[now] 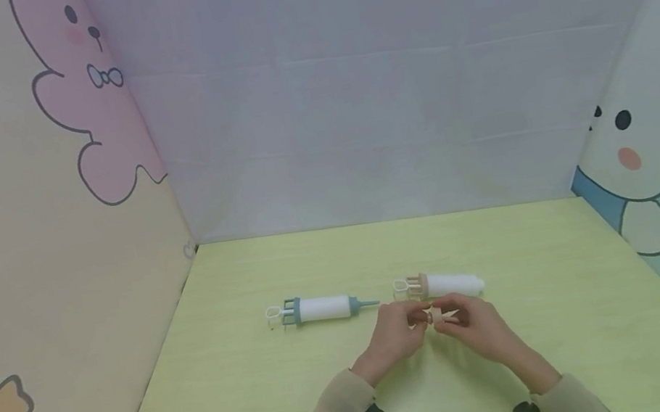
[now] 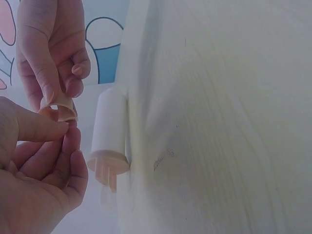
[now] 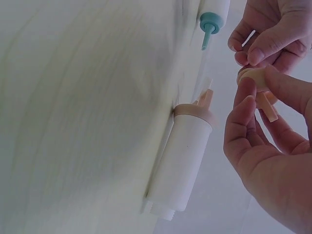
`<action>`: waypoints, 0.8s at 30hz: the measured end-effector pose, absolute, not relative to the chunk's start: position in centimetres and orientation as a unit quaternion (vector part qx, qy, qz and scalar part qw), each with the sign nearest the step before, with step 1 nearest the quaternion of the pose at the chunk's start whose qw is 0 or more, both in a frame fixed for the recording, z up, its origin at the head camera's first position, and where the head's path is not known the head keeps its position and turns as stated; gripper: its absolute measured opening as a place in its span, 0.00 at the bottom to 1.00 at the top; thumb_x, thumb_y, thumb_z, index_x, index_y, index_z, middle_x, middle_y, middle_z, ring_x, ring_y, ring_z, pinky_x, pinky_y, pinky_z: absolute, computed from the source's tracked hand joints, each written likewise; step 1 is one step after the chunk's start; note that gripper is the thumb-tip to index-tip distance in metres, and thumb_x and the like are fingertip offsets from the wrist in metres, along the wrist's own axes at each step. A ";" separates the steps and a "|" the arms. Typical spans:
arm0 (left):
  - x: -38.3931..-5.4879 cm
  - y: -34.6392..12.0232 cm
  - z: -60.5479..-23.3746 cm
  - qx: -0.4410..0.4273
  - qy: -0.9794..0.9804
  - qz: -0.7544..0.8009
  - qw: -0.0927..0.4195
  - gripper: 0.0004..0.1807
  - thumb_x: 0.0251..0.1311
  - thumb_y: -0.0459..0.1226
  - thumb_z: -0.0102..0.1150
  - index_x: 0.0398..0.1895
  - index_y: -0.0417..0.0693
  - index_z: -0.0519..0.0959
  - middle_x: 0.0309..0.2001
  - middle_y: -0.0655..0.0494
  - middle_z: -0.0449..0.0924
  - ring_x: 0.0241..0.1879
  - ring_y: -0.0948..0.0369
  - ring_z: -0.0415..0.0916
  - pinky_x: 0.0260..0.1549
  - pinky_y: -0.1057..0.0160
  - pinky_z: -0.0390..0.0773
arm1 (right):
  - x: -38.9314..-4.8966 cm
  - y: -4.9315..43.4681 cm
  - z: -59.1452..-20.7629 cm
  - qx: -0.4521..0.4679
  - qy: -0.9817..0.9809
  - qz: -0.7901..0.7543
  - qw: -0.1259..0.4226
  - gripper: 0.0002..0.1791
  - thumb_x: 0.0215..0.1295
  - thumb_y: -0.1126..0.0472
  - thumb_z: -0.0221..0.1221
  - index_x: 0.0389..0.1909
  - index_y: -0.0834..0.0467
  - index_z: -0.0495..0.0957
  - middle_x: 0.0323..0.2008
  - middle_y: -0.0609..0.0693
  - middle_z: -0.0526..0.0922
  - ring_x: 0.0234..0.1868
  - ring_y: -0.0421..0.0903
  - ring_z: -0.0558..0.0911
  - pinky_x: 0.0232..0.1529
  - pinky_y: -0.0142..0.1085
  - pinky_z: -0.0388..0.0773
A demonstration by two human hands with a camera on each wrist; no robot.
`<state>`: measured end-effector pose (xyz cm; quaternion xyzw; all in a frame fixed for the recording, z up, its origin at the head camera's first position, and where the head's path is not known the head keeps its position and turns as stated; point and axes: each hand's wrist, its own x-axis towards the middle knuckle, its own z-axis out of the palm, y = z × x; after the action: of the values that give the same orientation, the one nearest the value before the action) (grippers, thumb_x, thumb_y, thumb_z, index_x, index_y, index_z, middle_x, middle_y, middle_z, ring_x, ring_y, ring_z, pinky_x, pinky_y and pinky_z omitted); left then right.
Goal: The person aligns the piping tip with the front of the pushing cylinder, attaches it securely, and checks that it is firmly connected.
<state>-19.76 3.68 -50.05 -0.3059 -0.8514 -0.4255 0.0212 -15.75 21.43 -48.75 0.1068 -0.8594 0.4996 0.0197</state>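
Observation:
Over the table's near middle, both hands meet at a small peach nozzle cap (image 1: pixel 436 315). My right hand (image 1: pixel 483 330) pinches it between thumb and fingers, and its narrow spout (image 3: pixel 267 107) points out below the thumb in the right wrist view. With thumb and fingertips, my left hand (image 1: pixel 395 333) pinches the open rim end. The left wrist view shows the cap (image 2: pixel 61 106) as a hollow ring. Just beyond the hands lies a white syringe-like tube (image 1: pixel 453 284) with a peach collar, a ring-handled plunger and a bare threaded tip (image 3: pixel 162 211).
A second white tube (image 1: pixel 324 308) with blue-green collar and a pointed blue-green nozzle (image 1: pixel 365 303) lies to the left on the pale yellow-green table (image 1: pixel 238 399). A pale back wall (image 1: pixel 355 120) and side walls with cartoon animals enclose the table.

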 end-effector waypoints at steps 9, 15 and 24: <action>-19.8 3.8 -50.3 -0.280 -0.852 -0.441 0.001 0.14 0.53 0.26 0.62 0.43 0.42 0.84 0.30 0.62 0.84 0.31 0.73 0.79 0.31 0.76 0.73 | -15.7 21.5 -48.8 0.108 -0.849 0.517 0.010 0.17 0.56 0.67 0.66 0.48 0.64 0.78 0.44 0.60 0.81 0.41 0.53 0.83 0.41 0.36 0.79; -19.7 3.9 -50.3 -0.264 -0.850 -0.455 -0.007 0.12 0.55 0.30 0.64 0.44 0.44 0.83 0.29 0.65 0.84 0.31 0.74 0.79 0.32 0.75 0.74 | -15.6 21.5 -48.9 0.112 -0.845 0.522 0.011 0.18 0.56 0.68 0.66 0.48 0.63 0.77 0.44 0.60 0.81 0.41 0.53 0.83 0.40 0.36 0.79; -19.6 4.0 -50.3 -0.243 -0.846 -0.475 -0.002 0.05 0.54 0.32 0.67 0.33 0.48 0.82 0.31 0.63 0.84 0.29 0.74 0.78 0.30 0.75 0.75 | -15.7 21.4 -48.9 0.115 -0.845 0.522 0.022 0.19 0.54 0.69 0.67 0.48 0.65 0.77 0.45 0.57 0.81 0.45 0.55 0.82 0.41 0.35 0.78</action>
<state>-19.63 3.99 -50.31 -0.2431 -0.8460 -0.4746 -0.0017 -15.72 21.44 -48.89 0.1149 -0.8447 0.5222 0.0221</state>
